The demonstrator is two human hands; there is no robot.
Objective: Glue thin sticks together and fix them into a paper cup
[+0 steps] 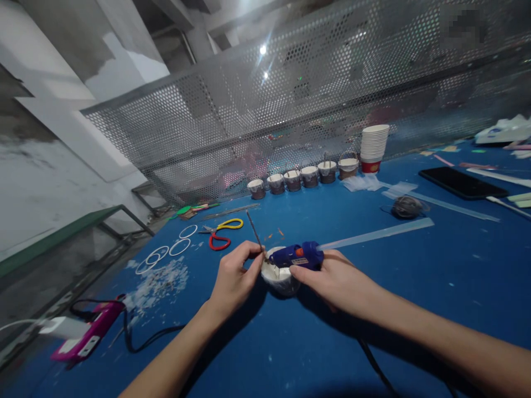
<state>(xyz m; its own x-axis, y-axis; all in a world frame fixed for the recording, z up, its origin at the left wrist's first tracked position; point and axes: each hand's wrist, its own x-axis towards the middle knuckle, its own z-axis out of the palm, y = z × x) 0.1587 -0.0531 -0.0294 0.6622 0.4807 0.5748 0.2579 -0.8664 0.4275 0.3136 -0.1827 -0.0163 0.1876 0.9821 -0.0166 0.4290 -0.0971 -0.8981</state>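
Note:
My right hand grips a blue hot glue gun, a long clear glue stick jutting from its back end. The gun's nozzle points left, close to the tips of my left hand. Between thumb and forefinger, that hand pinches a thin dark stick, which tilts up and to the left. Just below the nozzle stands a small cup with a white inside and a grey wrapped outside. The gun and my fingers hide part of its rim.
Several similar cups line the back, beside stacked paper cups. Scissors, white rings and a magenta power strip lie left. A dark thread ball and a phone lie right. A perforated metal screen stands behind.

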